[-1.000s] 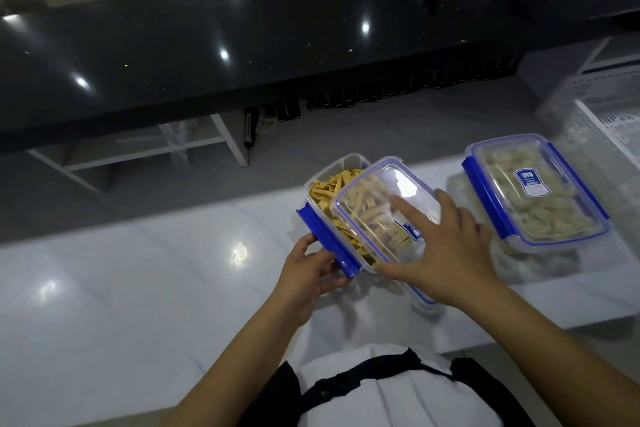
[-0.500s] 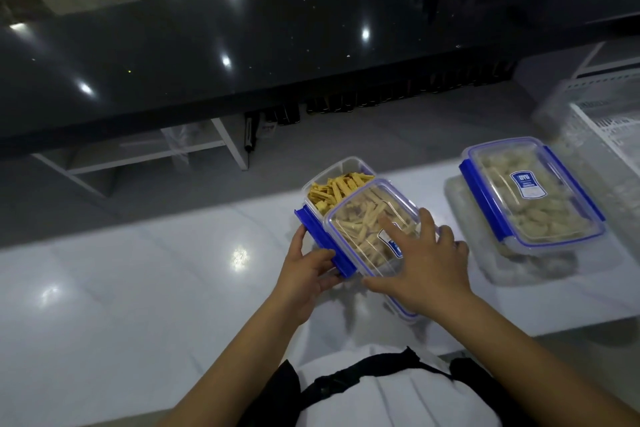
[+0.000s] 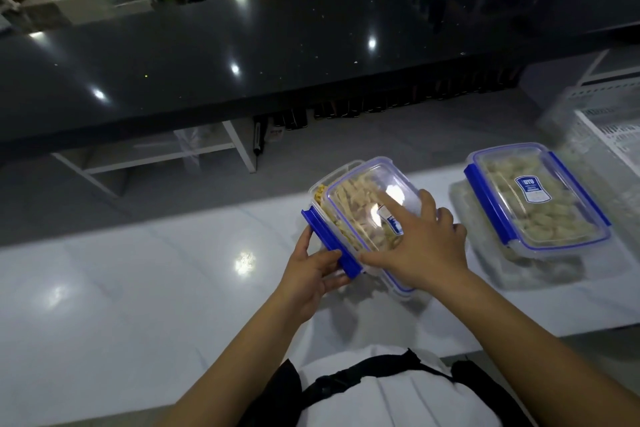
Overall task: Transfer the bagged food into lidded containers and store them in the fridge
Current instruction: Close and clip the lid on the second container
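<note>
— Biggest first? Black counter (image 3: 277,45) across the upper frame, white worktop (image 3: 138,288) across the lower half.

— And on the worktop? At right of centre, a closed box (image 3: 536,198) with blue clips, pale food inside, resting on a flattened clear bag (image 3: 485,253). At centre, the open tub (image 3: 325,184) of yellowish sticks, long axis running from lower right toward upper left, clear lid (image 3: 360,204) laid over most of it but skewed toward the lower right, a strip of sticks uncovered at the upper-left rim.

— Hands? Right hand (image 3: 422,246) spread flat on the lid, fingers straight, pressing, gripping nothing. Left hand (image 3: 311,274) at the lower-left long side, thumb and fingers pinching the blue clip (image 3: 329,243).

— Key relation for the next move? Probably the lid's offset: uncovered rim lying up and left of the right hand, so a slide that way along the long axis before any clip can snap. Left hand nearer that side.
</note>
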The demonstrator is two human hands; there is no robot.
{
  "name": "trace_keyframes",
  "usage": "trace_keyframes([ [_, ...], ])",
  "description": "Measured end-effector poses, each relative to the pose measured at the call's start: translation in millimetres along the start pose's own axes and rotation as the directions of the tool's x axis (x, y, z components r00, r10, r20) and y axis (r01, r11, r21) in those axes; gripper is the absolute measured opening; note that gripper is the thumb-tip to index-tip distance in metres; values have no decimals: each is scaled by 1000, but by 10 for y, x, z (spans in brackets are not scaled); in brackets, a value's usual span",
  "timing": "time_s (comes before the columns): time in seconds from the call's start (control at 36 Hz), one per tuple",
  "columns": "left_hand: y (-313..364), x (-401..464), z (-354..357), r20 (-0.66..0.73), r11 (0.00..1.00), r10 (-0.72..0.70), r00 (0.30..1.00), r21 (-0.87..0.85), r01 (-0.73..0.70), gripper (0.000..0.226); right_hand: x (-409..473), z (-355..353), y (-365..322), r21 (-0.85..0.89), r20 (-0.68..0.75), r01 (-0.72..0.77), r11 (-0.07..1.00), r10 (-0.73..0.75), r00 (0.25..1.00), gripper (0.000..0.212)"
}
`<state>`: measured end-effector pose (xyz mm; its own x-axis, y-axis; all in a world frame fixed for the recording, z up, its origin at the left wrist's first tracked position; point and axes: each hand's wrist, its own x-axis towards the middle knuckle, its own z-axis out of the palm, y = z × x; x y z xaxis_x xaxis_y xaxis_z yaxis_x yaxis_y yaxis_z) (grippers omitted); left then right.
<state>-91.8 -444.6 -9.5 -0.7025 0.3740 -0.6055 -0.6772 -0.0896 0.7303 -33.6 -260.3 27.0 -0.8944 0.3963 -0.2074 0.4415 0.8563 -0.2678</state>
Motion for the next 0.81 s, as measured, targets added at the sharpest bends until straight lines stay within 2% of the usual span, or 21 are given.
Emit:
trace_keyframes([
  [0.08, -2, -1, -2, 6, 1000, 4, 1000, 5, -4, 70, 72, -70, -1, 44, -13, -17, 999, 18, 1000, 114],
  [0.19, -5, 25, -7, -2, 1000, 9, 1000, -4, -9, 66, 101, -79, -36, -40, 137, -19, 999, 25, 990, 115],
  [0.36, 6, 57, -21, -30, 1000, 11, 999, -10, -12, 64, -126, -5, 75, -131, 174, 37, 991, -13, 985, 121],
  [0.53, -2, 70, -25, -18, 1000, 13, 1000, 1, -13, 62, -152, -33, 87, -109, 159, 37, 993, -19, 987, 115],
  [0.69, -17, 65, -60, 8, 1000, -8, 1000, 1, 8, 63, 44, -72, -91, 28, -18, -11, 1000, 11, 1000, 117],
  [0.81, -8, 74, -69, 21, 1000, 1, 1000, 21, -1, 65, 283, -6, -232, -15, 98, -38, 999, 39, 994, 111],
])
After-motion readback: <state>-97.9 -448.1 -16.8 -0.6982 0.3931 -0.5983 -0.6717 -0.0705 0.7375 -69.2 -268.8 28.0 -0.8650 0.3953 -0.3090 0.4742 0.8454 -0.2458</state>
